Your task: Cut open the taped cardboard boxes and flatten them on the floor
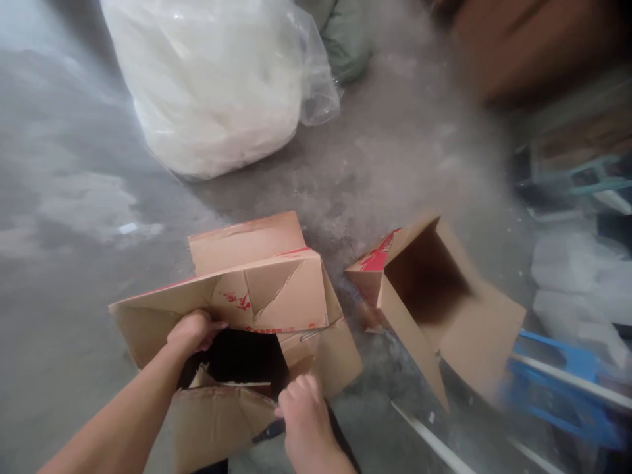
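Note:
An opened cardboard box (286, 289) with red printing stands in front of me, its flaps spread around a dark opening. My left hand (195, 332) is closed on the lower edge of the far flap, the thumb side pointing right. At the near right corner of the opening, my right hand (303, 411) has its fingers curled against the edge of the near flap (217, 421). A small dark object (269, 431) shows beside the right thumb; its kind is unclear. The inside of the box is too dark to make out.
A second open cardboard box (405, 289) lies tilted to the right on the grey floor (64, 329). Beyond the boxes is a large clear plastic bag (212, 85) with whitish contents. A blue plastic object (557, 388) and pale sticks (434, 441) sit at lower right, blurred.

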